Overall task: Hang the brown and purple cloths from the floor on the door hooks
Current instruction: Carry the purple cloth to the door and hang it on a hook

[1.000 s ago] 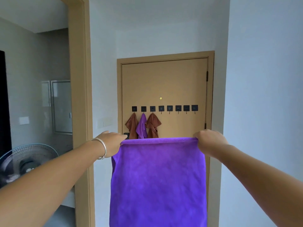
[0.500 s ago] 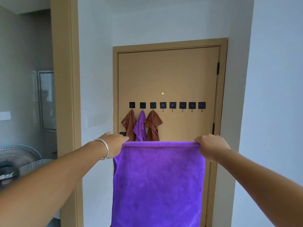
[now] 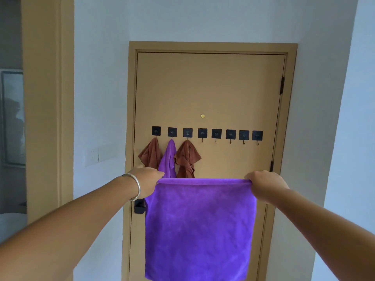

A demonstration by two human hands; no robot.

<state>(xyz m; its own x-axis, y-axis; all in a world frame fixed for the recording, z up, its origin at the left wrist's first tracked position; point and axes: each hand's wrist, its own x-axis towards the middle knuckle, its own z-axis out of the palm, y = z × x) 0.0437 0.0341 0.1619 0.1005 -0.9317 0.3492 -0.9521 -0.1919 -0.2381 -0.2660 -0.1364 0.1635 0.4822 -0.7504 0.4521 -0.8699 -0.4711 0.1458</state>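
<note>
Door (image 3: 209, 88) nearer; purple cloth (image 3: 199, 230) seemingly taut

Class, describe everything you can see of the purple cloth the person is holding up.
The held purple cloth is a plush, fuzzy-looking rectangle, spread flat and hanging straight down before the door. The left hand and right hand pinch its top corners, pulling the upper edge taut. Its lower edge runs out of view. It touches no hook.

We see two bare forearms, no sleeves on either one. On the left wrist we note a thin silver bangle (image 3: 136, 186), plain and smooth, sitting just behind the left hand (image 3: 146, 182). The right hand (image 3: 265, 184) and its wrist carry nothing that we can make out.
</note>
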